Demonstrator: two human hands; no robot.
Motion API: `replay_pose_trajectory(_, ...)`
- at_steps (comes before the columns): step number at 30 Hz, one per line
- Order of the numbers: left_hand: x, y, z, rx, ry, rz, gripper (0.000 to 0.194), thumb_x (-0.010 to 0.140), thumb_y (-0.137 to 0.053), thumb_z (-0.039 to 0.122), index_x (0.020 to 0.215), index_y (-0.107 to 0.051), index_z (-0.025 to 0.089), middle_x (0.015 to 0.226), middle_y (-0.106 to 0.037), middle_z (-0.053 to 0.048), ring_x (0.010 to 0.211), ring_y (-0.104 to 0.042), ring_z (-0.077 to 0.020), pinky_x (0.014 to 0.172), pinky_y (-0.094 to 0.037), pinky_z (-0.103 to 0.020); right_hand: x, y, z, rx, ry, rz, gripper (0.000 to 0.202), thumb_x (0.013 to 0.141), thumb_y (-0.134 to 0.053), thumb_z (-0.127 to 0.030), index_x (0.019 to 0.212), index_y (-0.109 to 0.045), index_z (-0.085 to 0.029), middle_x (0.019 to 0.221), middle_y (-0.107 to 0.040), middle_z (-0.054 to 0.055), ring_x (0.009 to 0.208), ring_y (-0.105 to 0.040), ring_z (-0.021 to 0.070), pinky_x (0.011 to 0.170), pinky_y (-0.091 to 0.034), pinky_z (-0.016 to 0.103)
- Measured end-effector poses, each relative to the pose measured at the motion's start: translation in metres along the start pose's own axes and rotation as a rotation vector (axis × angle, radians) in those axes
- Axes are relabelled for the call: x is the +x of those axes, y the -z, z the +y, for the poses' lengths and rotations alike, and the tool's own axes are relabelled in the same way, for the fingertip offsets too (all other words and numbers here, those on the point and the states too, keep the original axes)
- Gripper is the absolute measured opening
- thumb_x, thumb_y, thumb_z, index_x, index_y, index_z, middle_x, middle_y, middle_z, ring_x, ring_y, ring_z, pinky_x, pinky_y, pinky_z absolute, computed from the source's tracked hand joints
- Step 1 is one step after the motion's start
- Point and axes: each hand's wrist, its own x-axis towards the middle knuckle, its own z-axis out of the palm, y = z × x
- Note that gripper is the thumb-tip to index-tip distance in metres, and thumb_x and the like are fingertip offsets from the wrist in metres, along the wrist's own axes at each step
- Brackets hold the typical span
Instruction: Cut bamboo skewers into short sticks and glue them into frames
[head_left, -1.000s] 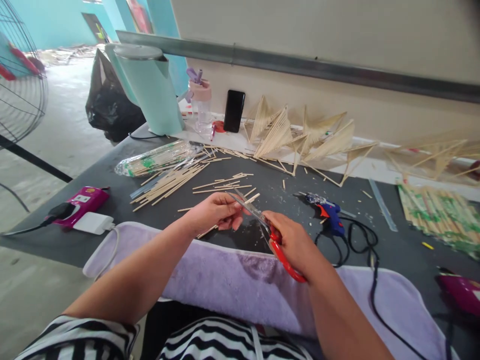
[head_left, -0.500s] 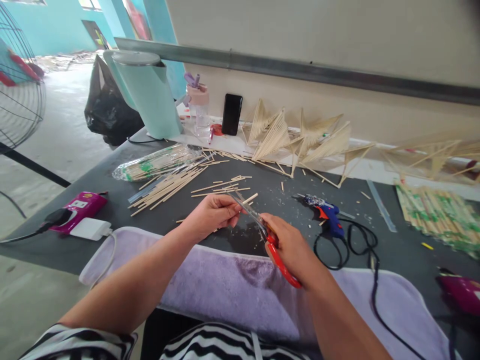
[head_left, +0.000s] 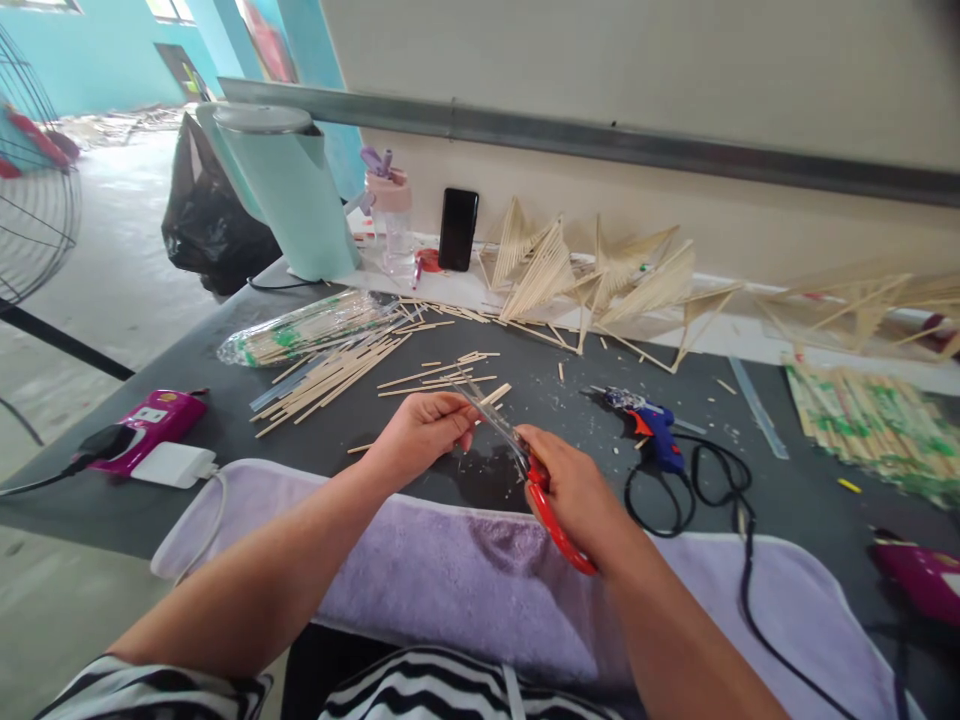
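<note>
My right hand (head_left: 570,490) is wrapped around the red handles of a pair of scissors (head_left: 553,525), whose blades point up and to the left. The blades reach close to the fingertips of my left hand (head_left: 429,428). That hand is closed in a pinch on a thin wooden stick (head_left: 496,393); its pale end shows just beyond the blades, and the rest is largely hidden by fingers and scissors. Behind my left hand, several loose wooden sticks (head_left: 439,378) lie on the dark table.
A larger stick pile (head_left: 337,375) and a plastic-wrapped bundle (head_left: 300,325) lie left. A blue glue gun (head_left: 660,435) with a black cord is at right. Stick structures (head_left: 544,275), a phone (head_left: 458,229), a bottle (head_left: 390,215) and a jug (head_left: 296,195) stand behind. A purple towel (head_left: 420,570) covers the front edge.
The whole view has shifted slightly. Both hands keep nearly the same pose, and the scissors stay beside my left fingertips. The pale stick ends beyond the blades look a little more spread apart.
</note>
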Motion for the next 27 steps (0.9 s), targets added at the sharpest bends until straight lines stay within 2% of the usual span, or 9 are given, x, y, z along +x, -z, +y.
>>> replay_pose_trajectory(6,-0.001,0.0,0.002,0.018,0.015,0.005,0.03,0.078,-0.061,0.043,0.073,-0.066,0.014,0.055,-0.057,0.001,0.043,-0.038,-0.0031,0.042,-0.026,-0.017,0.0,-0.007,0.004,0.02,0.012,0.047,0.053,0.067,-0.046,-0.006,0.118,-0.052,-0.021,0.111,-0.063,0.007,0.098,-0.059,0.0182,0.085,-0.045,0.03)
replay_pose_trajectory(11,0.001,0.003,0.0,0.04,0.01,0.001,0.032,0.078,-0.06,0.044,0.071,-0.066,0.014,0.055,-0.056,0.0,0.042,-0.038,-0.0039,0.041,-0.025,-0.018,0.002,-0.008,0.002,0.009,-0.01,0.057,0.049,0.068,-0.047,-0.006,0.114,-0.054,-0.022,0.102,-0.064,0.005,0.091,-0.06,0.0171,0.079,-0.045,0.028)
replay_pose_trajectory(15,0.002,0.004,-0.005,0.087,-0.074,0.021,0.032,0.08,-0.059,0.042,0.068,-0.064,0.013,0.057,-0.057,-0.001,0.048,-0.043,-0.0051,0.045,-0.03,-0.018,0.003,-0.006,0.0,-0.011,-0.021,0.045,0.052,0.069,-0.047,-0.007,0.119,-0.052,-0.02,0.111,-0.061,0.008,0.097,-0.058,0.0188,0.083,-0.044,0.031)
replay_pose_trajectory(18,0.002,0.003,-0.005,0.125,-0.146,0.049,0.031,0.081,-0.058,0.04,0.065,-0.063,0.013,0.059,-0.057,-0.001,0.053,-0.046,-0.0062,0.05,-0.034,-0.018,0.002,-0.006,-0.001,-0.005,-0.032,0.046,0.055,0.067,-0.047,-0.006,0.121,-0.051,-0.019,0.107,-0.061,0.007,0.091,-0.057,0.0172,0.081,-0.044,0.029)
replay_pose_trajectory(27,-0.006,-0.004,0.011,0.378,-0.298,0.125,0.03,0.085,-0.049,0.027,0.059,-0.058,0.014,0.058,-0.054,0.001,0.055,-0.044,-0.0062,0.053,-0.034,-0.018,-0.003,-0.004,-0.01,0.03,-0.083,0.052,0.055,0.068,-0.047,-0.006,0.121,-0.05,-0.022,0.101,-0.06,0.005,0.085,-0.056,0.0154,0.077,-0.044,0.028)
